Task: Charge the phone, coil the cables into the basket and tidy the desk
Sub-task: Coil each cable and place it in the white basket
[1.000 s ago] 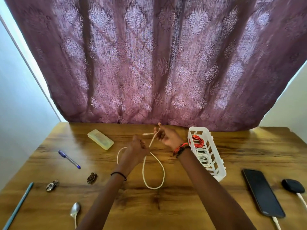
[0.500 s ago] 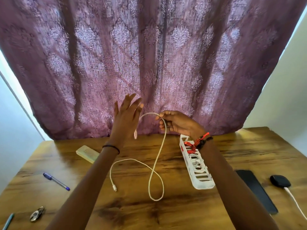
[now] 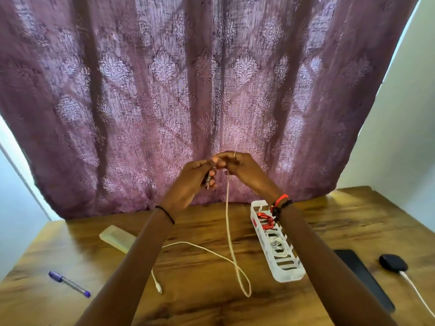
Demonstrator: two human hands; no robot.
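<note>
Plum-coloured curtain point(image 3: 117, 90) hanging behind, the left hand point(image 3: 195, 177) and right hand point(image 3: 242, 168) are both pinching a white cable point(image 3: 227, 208) above the table's point(image 3: 211, 307) far edge, its loop trailing mid-table beside the basket point(image 3: 289, 276).

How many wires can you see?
4: thin white cable held up at centre; red coiled cable and white coiled cable in the white plastic basket; white charger lead at right. Others may be hidden.
</note>
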